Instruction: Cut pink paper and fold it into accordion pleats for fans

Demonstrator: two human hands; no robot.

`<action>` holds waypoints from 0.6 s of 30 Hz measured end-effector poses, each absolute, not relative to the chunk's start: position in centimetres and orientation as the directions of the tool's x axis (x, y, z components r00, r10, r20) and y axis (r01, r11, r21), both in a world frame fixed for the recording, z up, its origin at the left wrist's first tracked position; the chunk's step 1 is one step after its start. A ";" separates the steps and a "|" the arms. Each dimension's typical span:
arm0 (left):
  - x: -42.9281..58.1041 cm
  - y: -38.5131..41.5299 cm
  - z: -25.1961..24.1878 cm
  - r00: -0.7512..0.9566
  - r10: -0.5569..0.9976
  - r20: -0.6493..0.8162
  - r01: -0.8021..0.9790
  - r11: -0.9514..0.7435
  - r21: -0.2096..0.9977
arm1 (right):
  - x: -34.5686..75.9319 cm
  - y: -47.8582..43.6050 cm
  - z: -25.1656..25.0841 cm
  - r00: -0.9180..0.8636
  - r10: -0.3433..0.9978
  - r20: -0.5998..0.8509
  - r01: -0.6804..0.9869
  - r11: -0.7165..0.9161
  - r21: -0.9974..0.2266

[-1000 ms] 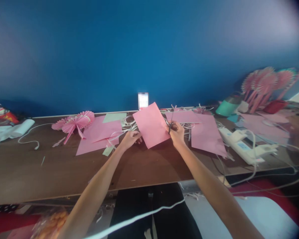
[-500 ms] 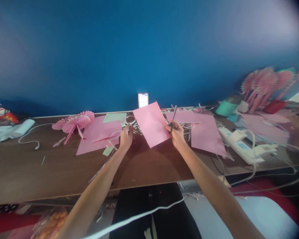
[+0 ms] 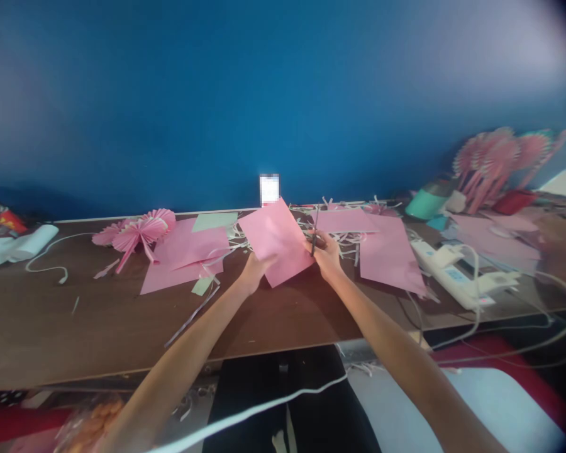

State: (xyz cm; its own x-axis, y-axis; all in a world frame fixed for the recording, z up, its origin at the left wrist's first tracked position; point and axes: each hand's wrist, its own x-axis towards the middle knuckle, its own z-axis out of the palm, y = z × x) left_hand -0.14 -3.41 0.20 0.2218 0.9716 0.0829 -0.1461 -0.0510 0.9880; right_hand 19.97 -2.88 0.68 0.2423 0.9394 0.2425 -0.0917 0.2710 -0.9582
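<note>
My left hand (image 3: 255,269) pinches the lower left edge of a pink paper sheet (image 3: 276,240) held tilted above the wooden table (image 3: 99,314). My right hand (image 3: 325,257) grips the sheet's right side together with a pair of dark scissors (image 3: 314,239), blades pointing up. White paper strips (image 3: 339,238) lie just behind the hands.
More pink sheets (image 3: 389,255) lie left and right. Folded pink paper fans (image 3: 136,233) sit at the left, more fans (image 3: 500,157) at the far right. A white power strip with cables (image 3: 457,274) lies on the right. A teal cup (image 3: 427,201) lies tipped near the wall.
My left hand let go of the sheet, reached left toward the strips, then came back and took the sheet's lower left edge again. A thin strip now lies on the table by my left forearm.
</note>
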 end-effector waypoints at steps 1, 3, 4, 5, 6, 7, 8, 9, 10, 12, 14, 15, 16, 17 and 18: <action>-0.2 -3.1 -0.1 0.173 0.980 0.096 -0.106 -0.079 0.991 | 19.9 -3.0 0.8 0.237 0.940 0.244 -0.074 0.268 -0.960; -0.8 -2.4 -0.4 0.076 0.989 0.129 -0.054 -0.125 0.991 | 20.2 -3.0 1.0 0.224 0.945 0.239 -0.050 0.256 -0.965; -1.3 -2.0 -0.5 0.039 0.988 0.153 -0.056 -0.150 0.987 | 20.4 -3.1 1.2 0.202 0.952 0.230 -0.041 0.243 -0.969; -1.8 -1.5 -0.6 0.004 0.984 0.176 -0.061 -0.175 0.983 | 20.7 -3.1 1.3 0.167 0.961 0.219 -0.033 0.227 -0.973; -2.4 -1.1 -0.6 -0.029 0.981 0.193 -0.069 -0.195 0.978 | 21.0 -3.1 1.4 0.118 0.971 0.208 -0.023 0.212 -0.977; -2.9 -0.7 -0.7 -0.057 0.978 0.201 -0.077 -0.205 0.976 | 21.2 -3.1 1.5 0.056 0.978 0.200 -0.010 0.201 -0.980; -3.4 -0.4 -0.8 -0.079 0.977 0.200 -0.089 -0.207 0.974 | 21.5 -3.2 1.6 0.005 0.980 0.198 0.006 0.198 -0.980; -3.9 0.0 -0.9 -0.098 0.976 0.193 -0.112 -0.204 0.973 | 21.7 -3.2 1.7 -0.043 0.980 0.195 0.021 0.196 -0.980; -4.3 0.2 -1.0 -0.117 0.976 0.184 -0.145 -0.200 0.969 | 21.8 -3.2 1.7 -0.083 0.978 0.193 0.038 0.197 -0.980; -4.7 0.6 -1.3 -0.147 0.975 0.166 -0.220 -0.196 0.956 | 21.8 -3.2 1.5 -0.148 0.972 0.182 0.078 0.195 -0.978; -4.9 0.8 -1.5 -0.157 0.974 0.162 -0.296 -0.203 0.933 | 21.6 -3.2 1.2 -0.202 0.966 0.161 0.126 0.189 -0.974; -4.9 0.8 -1.6 -0.157 0.974 0.165 -0.328 -0.209 0.921 | 21.5 -3.2 1.0 -0.223 0.963 0.150 0.145 0.185 -0.972; -4.8 0.8 -1.6 -0.155 0.973 0.170 -0.355 -0.216 0.910 | 21.4 -3.1 0.9 -0.241 0.960 0.140 0.158 0.181 -0.971; -4.8 0.8 -1.6 -0.156 0.972 0.175 -0.376 -0.223 0.900 | 21.4 -3.1 0.7 -0.251 0.959 0.134 0.163 0.178 -0.970; -4.7 0.8 -1.6 -0.158 0.971 0.178 -0.389 -0.227 0.893 | 21.3 -3.0 0.6 -0.257 0.957 0.132 0.161 0.177 -0.971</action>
State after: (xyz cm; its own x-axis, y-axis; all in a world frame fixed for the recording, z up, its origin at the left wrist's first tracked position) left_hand -4.71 0.81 -1.64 -0.1583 0.9712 0.1779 -0.3892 -0.2270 0.8927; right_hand 21.33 -3.04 0.63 -0.2568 0.9575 0.1317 0.1614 0.1769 -0.9709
